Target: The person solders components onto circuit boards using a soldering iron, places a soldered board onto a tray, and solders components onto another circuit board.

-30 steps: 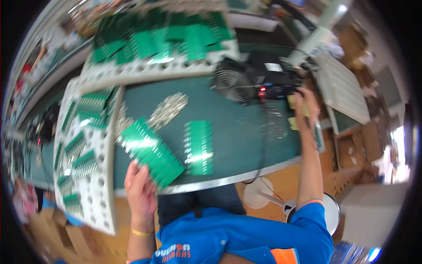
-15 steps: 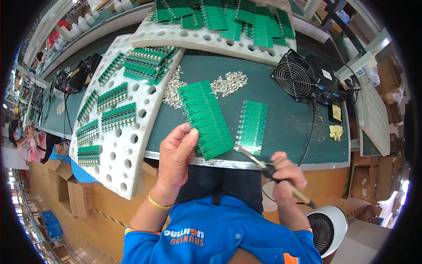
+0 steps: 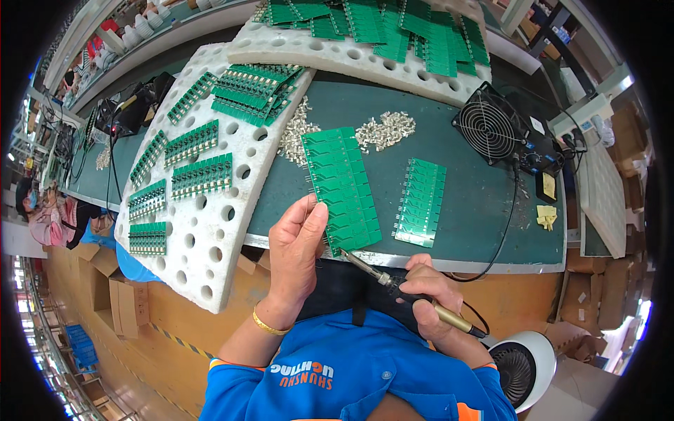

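Right hand: the right hand (image 3: pixel 430 289) is closest to the person, low in the picture. Its fingers are curled tight around a soldering iron (image 3: pixel 407 292).
Soldering iron: its thin tip points up and left, toward the bottom end of the long green board. I cannot tell if the tip touches it.
Left hand: the left hand (image 3: pixel 296 254) holds a long green circuit board panel (image 3: pixel 341 188) by its bottom left edge. The thumb and fingers pinch it, not wide open.
Held panel: it tilts over the front edge of the green table mat (image 3: pixel 477 210).
Second panel: a smaller green panel (image 3: pixel 420 202) lies flat on the mat, just beside the held one.
Metal bits: two heaps of small silver parts (image 3: pixel 385 130) sit behind the panels.
Fan: a black fan (image 3: pixel 489 128) stands at the right.
Foam trays: white foam trays (image 3: pixel 210 210) with holes carry more green boards, at the left and far back.
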Demonstrator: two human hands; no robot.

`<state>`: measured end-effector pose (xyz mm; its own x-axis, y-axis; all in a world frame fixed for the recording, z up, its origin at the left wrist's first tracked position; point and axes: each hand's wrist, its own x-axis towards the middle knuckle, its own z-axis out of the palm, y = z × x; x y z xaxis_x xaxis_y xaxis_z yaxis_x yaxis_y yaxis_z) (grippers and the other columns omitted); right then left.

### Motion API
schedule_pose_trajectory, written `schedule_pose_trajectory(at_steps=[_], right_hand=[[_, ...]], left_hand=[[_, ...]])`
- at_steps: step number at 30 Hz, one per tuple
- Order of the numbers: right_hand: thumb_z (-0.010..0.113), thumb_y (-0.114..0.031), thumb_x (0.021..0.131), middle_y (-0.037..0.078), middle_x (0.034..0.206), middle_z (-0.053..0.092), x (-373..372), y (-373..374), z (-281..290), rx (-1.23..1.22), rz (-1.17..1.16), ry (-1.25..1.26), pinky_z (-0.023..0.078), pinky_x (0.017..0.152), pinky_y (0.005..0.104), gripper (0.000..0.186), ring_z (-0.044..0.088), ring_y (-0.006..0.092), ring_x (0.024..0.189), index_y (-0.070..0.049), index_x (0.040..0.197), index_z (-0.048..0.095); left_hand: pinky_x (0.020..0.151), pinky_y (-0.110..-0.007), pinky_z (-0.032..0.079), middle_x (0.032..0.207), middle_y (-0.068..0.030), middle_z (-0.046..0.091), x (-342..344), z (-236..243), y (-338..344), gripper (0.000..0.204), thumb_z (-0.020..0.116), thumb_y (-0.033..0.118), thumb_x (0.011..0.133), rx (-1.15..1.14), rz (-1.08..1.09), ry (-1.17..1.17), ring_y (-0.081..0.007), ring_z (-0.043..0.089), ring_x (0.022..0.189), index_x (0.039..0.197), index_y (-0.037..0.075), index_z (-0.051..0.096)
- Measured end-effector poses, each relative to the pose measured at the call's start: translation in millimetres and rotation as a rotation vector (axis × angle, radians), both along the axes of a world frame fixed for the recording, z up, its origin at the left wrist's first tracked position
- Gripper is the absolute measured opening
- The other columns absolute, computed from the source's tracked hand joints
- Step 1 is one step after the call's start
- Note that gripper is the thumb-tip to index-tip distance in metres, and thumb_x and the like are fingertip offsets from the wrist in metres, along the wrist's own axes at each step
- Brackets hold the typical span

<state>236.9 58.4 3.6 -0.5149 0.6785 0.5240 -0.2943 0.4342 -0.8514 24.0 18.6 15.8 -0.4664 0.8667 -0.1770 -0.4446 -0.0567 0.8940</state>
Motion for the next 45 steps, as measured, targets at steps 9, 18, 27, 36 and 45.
schedule_pose_trajectory(at_steps=[9,18,27,36,45], right_hand=[[0.061,-0.028,0.097,0.008,0.076,0.064,-4.8,-2.4,-4.6,-0.016,0.019,0.009,0.042,0.078,0.0408,0.029,0.058,0.0185,0.066,0.0,0.106,0.064],[0.063,-0.028,0.096,0.008,0.077,0.065,-10.6,-5.2,-7.0,0.008,0.044,0.01,0.044,0.079,0.0415,0.029,0.06,0.019,0.065,0.0,0.106,0.064],[0.065,-0.027,0.094,0.009,0.077,0.065,-10.3,-7.9,-12.7,0.121,0.018,-0.021,0.046,0.076,0.0421,0.028,0.061,0.0209,0.066,-0.001,0.106,0.065],[0.066,-0.026,0.093,0.009,0.077,0.065,-8.5,-6.0,-14.0,0.102,0.041,-0.021,0.046,0.076,0.0421,0.029,0.061,0.0215,0.067,-0.001,0.107,0.065],[0.068,-0.022,0.092,0.009,0.078,0.065,-6.4,-3.5,-13.9,0.103,0.04,0.0,0.045,0.077,0.0412,0.026,0.061,0.0213,0.067,-0.002,0.107,0.065]], left_hand=[[0.082,-0.023,0.051,0.108,-0.0052,0.069,1.3,0.2,-2.0,0.03,0.056,0.017,0.102,0.079,0.021,-0.049,-0.007,0.063,0.094,0.123,-0.004,0.06],[0.083,-0.024,0.053,0.109,-0.0072,0.068,3.0,2.4,-5.5,0.028,0.052,0.017,0.104,0.123,0.001,-0.113,-0.0087,0.064,0.094,0.122,-0.003,0.059],[0.081,-0.025,0.054,0.106,-0.0081,0.068,3.4,0.1,-7.8,0.026,0.05,0.018,0.104,0.121,-0.003,-0.158,-0.0088,0.065,0.092,0.119,-0.002,0.057],[0.079,-0.025,0.054,0.105,-0.0074,0.068,4.6,0.8,-6.4,0.024,0.05,0.018,0.104,0.12,0.019,-0.149,-0.0085,0.065,0.09,0.118,-0.002,0.057],[0.078,-0.023,0.054,0.104,-0.0061,0.068,10.3,4.7,-5.2,0.024,0.051,0.018,0.104,0.113,0.025,-0.142,-0.0069,0.065,0.089,0.117,-0.001,0.058]])
